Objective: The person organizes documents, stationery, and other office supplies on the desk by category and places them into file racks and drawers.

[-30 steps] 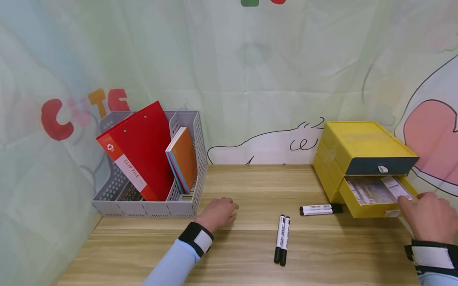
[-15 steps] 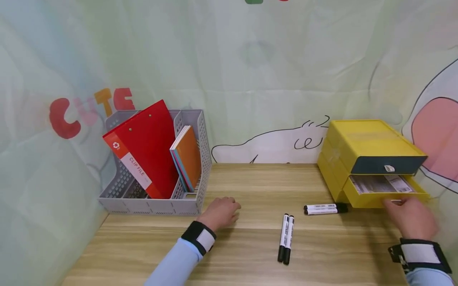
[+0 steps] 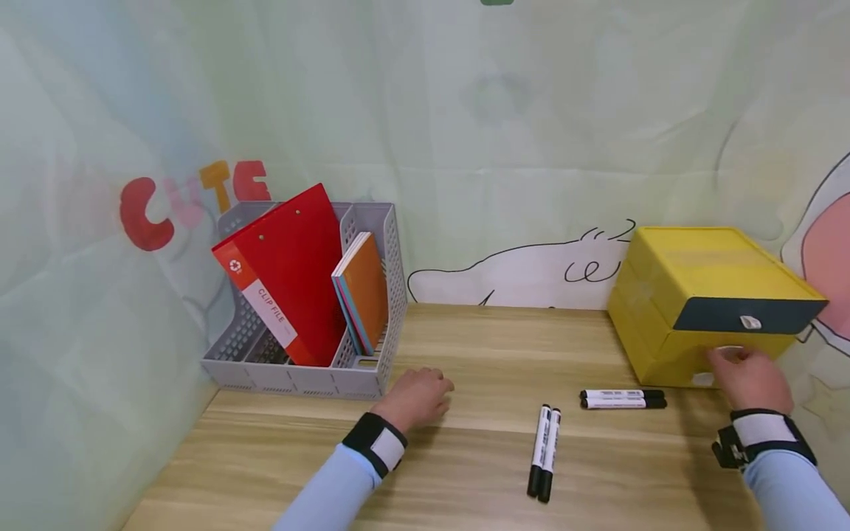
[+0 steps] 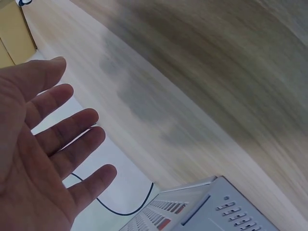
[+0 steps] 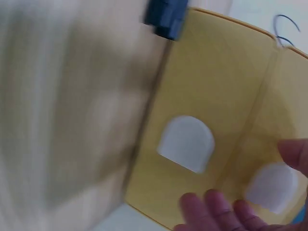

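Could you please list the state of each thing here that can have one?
yellow drawer unit: all drawers shut.
right hand: fingers against the middle drawer front.
left hand: open, resting on the table.
markers: capped, lying flat in two pairs.
red clip file: closed, leaning in the grey rack.

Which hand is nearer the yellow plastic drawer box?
Right. The right hand touches the yellow plastic drawer box at its lower drawer front; the left hand rests on the wooden table across from it.
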Demonstrator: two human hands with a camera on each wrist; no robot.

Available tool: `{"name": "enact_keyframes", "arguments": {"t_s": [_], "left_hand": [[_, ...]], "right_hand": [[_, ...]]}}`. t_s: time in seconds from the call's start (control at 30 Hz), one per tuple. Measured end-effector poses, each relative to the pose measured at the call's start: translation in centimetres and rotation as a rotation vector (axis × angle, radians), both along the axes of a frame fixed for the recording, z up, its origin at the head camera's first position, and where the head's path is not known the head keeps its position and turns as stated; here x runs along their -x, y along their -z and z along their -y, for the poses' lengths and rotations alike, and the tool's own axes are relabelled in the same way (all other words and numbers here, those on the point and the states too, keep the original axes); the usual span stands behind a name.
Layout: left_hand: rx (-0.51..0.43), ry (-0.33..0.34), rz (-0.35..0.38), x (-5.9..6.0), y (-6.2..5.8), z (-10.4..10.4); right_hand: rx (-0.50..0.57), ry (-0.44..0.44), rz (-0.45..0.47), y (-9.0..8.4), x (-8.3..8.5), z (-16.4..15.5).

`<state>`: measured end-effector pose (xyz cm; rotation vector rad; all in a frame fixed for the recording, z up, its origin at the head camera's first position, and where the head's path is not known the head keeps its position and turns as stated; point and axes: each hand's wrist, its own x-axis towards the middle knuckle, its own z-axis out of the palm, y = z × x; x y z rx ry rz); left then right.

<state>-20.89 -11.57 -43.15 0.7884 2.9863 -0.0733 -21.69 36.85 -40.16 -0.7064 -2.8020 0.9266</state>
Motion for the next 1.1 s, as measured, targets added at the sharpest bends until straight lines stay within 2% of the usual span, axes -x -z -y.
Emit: {"name": "enact_keyframes", "arguments": {"t_s": [0.17,0.4,0.53,0.63,0.93,1.1], "left_hand": [[0.006,0.006,0.003,-0.3,0.0,-0.2],[0.004,0.014,-0.006,-0.4,0.4,0.0],[-0.011,0.014,-0.009,-0.4,0.4,0.3],[-0.016,0.016,-0.011,-0.4,0.4,0.4],[-0.005,0.016,-0.004,-0.3,0.3,0.0],[0.004,0.004,0.013,-0.4,0.4,0.0]], "right_hand": [[-0.034,-0.040,0.037,2.0,-0.4,-0.7],[-0.058,-0.018,0.047,3.7,-0.5,-1.0],[-0.034,0.027,0.056,4.1,-0.7,-0.6],[-0.011,0.061,0.105,4.2,-1.1,-0.3],[-0.162,0.058,0.229,4.4,-2.8,0.1],[-0.173,0.031,0.322,4.2,-3.9,0.3]]}}
